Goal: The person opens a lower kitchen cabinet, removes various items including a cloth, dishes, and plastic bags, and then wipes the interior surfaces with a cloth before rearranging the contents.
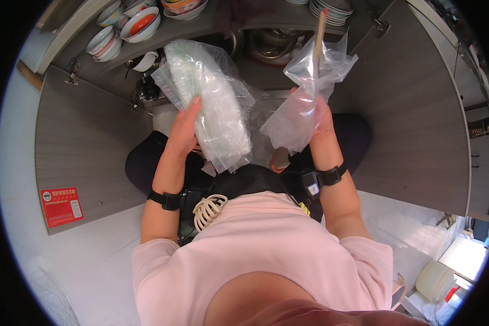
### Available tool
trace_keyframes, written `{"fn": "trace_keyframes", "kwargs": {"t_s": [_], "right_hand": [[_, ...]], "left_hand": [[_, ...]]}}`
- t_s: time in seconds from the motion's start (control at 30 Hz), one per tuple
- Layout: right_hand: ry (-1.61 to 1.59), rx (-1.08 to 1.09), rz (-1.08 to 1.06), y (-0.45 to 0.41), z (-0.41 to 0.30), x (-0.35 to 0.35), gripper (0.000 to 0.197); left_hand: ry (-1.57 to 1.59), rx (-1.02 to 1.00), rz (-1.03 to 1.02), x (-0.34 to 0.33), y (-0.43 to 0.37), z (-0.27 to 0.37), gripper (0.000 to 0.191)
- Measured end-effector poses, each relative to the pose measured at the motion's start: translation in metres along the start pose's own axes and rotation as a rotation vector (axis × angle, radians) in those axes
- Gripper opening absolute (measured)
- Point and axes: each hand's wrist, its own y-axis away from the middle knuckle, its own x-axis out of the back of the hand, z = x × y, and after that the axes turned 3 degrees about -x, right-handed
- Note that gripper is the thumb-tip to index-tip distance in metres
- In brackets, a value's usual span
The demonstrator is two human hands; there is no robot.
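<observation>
My left hand (pixel 186 126) grips a thick bundle of clear plastic zip bags (pixel 224 114), its thumb on top near the green-tinted seal strips. To the right, my right hand (pixel 319 114) holds a crumpled clear plastic bag (pixel 297 118). A thin wooden stick with a red tip (pixel 320 36) rises out of this bag's upper part; how far down it reaches is hidden by the plastic. Both hands are apart, above my knees and in front of the cabinet.
An open cabinet has a left door (pixel 93 142) and a right door (pixel 407 122). On its upper shelf stand stacked bowls (pixel 140 25) and a stack of plates (pixel 332 12). Metal pots (pixel 273 42) and a white cup (pixel 146 62) sit below. A plastic container (pixel 435 280) is at lower right.
</observation>
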Motion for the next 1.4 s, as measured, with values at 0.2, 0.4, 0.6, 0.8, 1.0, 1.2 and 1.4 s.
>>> {"fn": "trace_keyframes", "kwargs": {"t_s": [0.2,0.4,0.6,0.8,1.0,1.2,1.4], "right_hand": [[0.028,-0.083,-0.268,-0.002,0.008,0.014,0.034],[0.823,-0.165,0.17,0.0,0.018,-0.03,0.026],[1.08,-0.154,0.067,0.001,0.038,-0.038,0.022],[1.086,-0.033,0.154,-0.009,0.04,-0.032,0.021],[0.818,0.132,0.44,-0.008,0.032,-0.049,0.025],[1.012,0.136,0.321,-0.01,0.039,-0.037,0.028],[1.046,0.111,0.256,-0.027,0.073,-0.04,0.037]], "left_hand": [[-0.045,0.094,0.0,0.002,-0.003,-0.01,0.042],[-0.086,0.036,-0.066,0.0,-0.008,-0.013,0.044],[-0.147,0.002,-0.074,-0.009,-0.005,-0.015,0.046],[-0.196,-0.118,-0.074,-0.009,-0.002,-0.011,0.046],[-0.181,-0.131,-0.056,-0.001,0.0,-0.013,0.04],[-0.28,-0.126,-0.02,-0.001,-0.002,-0.012,0.043],[-0.028,-0.021,-0.071,-0.008,-0.009,-0.02,0.044]]}}
